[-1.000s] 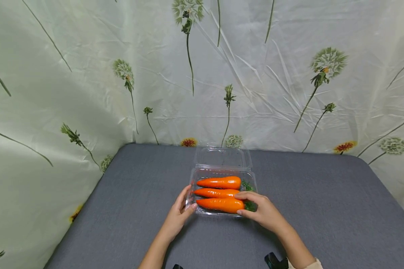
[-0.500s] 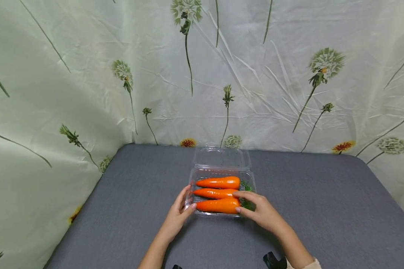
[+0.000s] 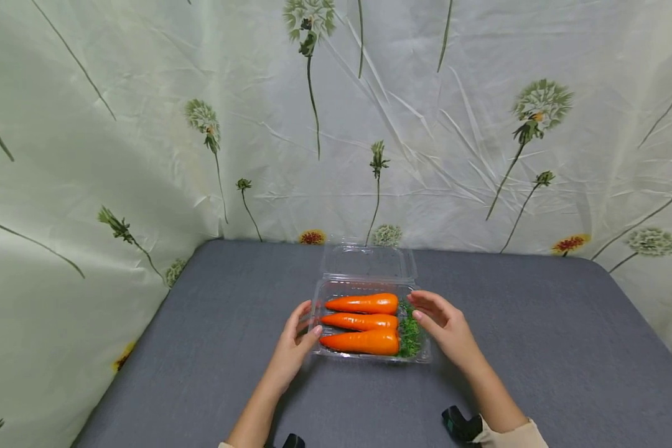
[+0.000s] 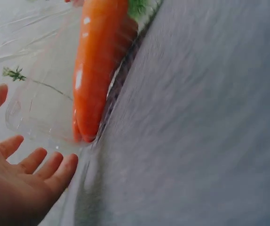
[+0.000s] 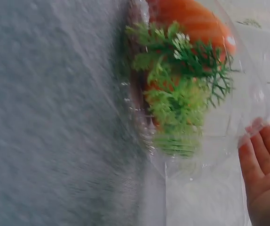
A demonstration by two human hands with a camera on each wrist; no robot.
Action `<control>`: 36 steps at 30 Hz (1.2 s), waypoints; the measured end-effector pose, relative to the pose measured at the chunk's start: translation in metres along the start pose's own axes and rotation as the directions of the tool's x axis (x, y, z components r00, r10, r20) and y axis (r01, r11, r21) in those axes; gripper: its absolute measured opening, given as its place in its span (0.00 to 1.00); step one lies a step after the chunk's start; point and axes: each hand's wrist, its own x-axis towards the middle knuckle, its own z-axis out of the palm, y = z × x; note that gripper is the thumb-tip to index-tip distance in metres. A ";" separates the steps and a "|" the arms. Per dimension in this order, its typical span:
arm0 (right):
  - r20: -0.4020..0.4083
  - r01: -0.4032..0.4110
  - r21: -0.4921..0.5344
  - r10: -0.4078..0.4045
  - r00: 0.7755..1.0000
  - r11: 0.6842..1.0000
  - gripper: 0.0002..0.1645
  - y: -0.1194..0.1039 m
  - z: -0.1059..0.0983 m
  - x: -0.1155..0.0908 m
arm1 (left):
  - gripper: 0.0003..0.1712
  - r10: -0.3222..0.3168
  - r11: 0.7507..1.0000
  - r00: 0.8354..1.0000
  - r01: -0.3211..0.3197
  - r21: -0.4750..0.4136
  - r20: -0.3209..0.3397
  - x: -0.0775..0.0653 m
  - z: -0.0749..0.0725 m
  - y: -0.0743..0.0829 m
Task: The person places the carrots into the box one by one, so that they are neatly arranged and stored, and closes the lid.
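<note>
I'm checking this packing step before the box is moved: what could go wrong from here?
The clear box is thin and neither the left hand nor the right hand grips it, so it could slide on the grey cloth. The carrots lie loose under the open lid and might roll out if it tips.

1. The left hand (image 3: 294, 345) was open, its fingers straight and lightly spread, the palm turned toward the right.
2. The right hand (image 3: 447, 328) was open too, its fingers relaxed, the palm facing left.
3. Both forearms reached forward from the lower edge, angled toward each other.
4. Neither hand gripped anything.
</note>
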 end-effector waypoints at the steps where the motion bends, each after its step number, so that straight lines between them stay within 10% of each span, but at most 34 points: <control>1: -0.020 -0.001 0.000 0.001 1.000 1.000 0.21 0.001 -0.002 0.002 | 0.34 0.007 1.000 1.000 -0.007 0.008 -0.007 0.003 0.000 0.002; 26: -0.243 -0.214 -0.104 0.184 0.952 0.971 0.25 0.038 -0.016 0.068 | 0.30 -0.053 0.975 0.997 0.064 0.213 -0.056 0.099 -0.017 0.022; 36: -0.252 -0.482 0.005 0.467 0.847 0.876 0.27 0.055 -0.012 0.082 | 0.29 -0.112 0.898 0.993 0.117 0.423 -0.037 0.126 -0.006 0.018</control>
